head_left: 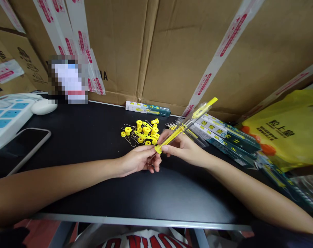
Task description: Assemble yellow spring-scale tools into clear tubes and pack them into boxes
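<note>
My right hand [183,148] is closed around the lower end of a long yellow and clear stick-shaped tool [187,124] that points up and to the right. My left hand [142,160] lies beside it, fingers curled at the tool's yellow tip, pinching a small thin metal piece I cannot make out clearly. Just beyond both hands sits a pile of small yellow plastic rollers and wire hooks [143,132] on the black table [94,144].
Packaged tools in green-and-white boxes [223,134] are stacked at the right, one more box [147,108] at the back. A yellow plastic bag [288,131] lies far right. A phone [27,144], a power strip [3,120] and a white mouse [44,106] sit at the left. Cardboard cartons [172,44] wall the back.
</note>
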The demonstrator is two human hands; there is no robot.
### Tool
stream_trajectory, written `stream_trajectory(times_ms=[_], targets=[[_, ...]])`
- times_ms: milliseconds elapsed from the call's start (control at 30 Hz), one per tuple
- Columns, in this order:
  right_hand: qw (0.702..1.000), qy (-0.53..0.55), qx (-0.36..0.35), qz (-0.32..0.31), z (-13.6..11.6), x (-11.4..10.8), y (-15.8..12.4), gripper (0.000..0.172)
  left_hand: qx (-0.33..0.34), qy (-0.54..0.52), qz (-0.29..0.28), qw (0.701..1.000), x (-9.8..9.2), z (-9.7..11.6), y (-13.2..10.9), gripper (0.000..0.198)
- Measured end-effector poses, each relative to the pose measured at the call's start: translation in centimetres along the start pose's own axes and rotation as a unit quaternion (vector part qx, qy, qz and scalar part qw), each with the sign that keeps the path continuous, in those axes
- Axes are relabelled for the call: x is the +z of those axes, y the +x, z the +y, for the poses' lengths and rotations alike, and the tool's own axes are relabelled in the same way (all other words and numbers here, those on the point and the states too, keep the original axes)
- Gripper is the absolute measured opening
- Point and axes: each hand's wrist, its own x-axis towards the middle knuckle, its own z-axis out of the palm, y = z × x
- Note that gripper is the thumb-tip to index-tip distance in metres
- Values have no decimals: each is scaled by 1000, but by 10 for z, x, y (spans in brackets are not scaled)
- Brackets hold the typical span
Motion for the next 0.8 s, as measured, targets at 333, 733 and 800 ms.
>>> stream_trajectory(times_ms=[333, 733, 800], targets=[[998, 17, 15, 54, 12, 9, 4, 28, 5, 9, 46, 999, 3, -1, -1, 25], [987, -72, -54, 133, 17, 16, 7, 32, 66, 275, 77, 956, 9, 0, 0, 57], [985, -107, -68, 120, 19, 14, 12, 32, 32, 239, 71, 968, 10, 1, 2, 58]])
